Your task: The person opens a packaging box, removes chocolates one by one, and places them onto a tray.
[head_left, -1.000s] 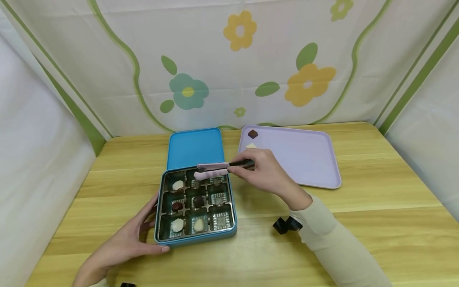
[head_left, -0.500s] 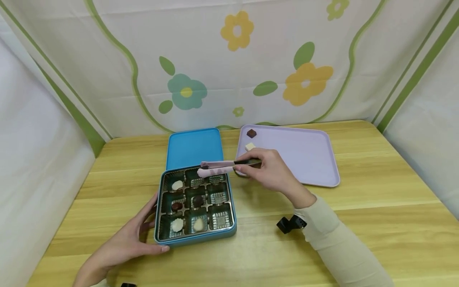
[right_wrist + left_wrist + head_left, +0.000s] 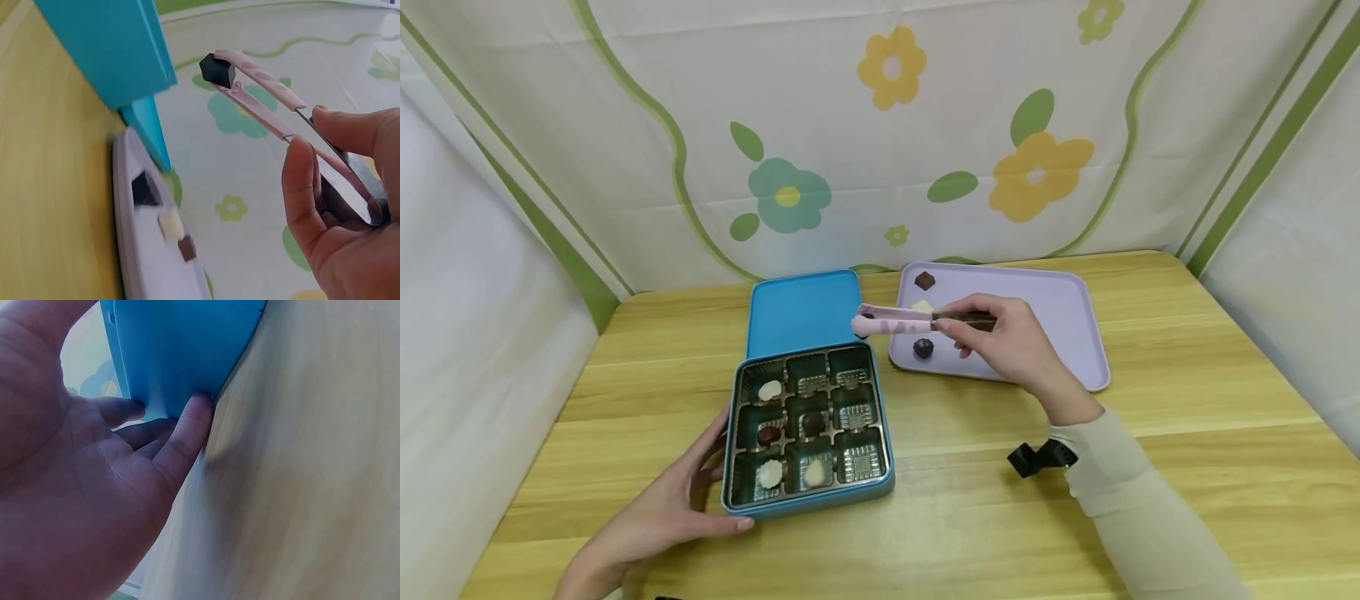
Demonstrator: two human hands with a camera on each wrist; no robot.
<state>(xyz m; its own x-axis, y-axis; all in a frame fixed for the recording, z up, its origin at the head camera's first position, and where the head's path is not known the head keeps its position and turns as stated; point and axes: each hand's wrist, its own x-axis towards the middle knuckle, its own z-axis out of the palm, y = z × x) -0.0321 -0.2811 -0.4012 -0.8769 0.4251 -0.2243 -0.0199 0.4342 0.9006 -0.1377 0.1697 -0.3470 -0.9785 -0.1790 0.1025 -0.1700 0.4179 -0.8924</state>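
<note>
My right hand (image 3: 1018, 342) pinches tongs (image 3: 898, 327) with pink sleeved ends. Between their tips is a dark, blocky chocolate (image 3: 217, 70), held up in the air. In the head view the tips lie over the gap between the blue lid and the lilac tray (image 3: 1052, 292). My left hand (image 3: 662, 504) rests at the left side of a blue tin (image 3: 820, 498), fingertips against its wall and thumb by the front corner. Several chocolates sit in the tin's divided insert, among them a white one (image 3: 770, 390) and a dark one (image 3: 813, 423).
A blue lid (image 3: 805, 312) lies behind the tin. Along the tray's left end are a brown chocolate (image 3: 924, 281), a white piece (image 3: 922, 306) and a dark round one (image 3: 922, 348). A flowered cloth (image 3: 887, 167) hangs behind the wooden table (image 3: 955, 517).
My right hand has moved right and away from me, carrying the tongs from above the tin's back row toward the tray. The dark round chocolate is now uncovered. The left hand stays put.
</note>
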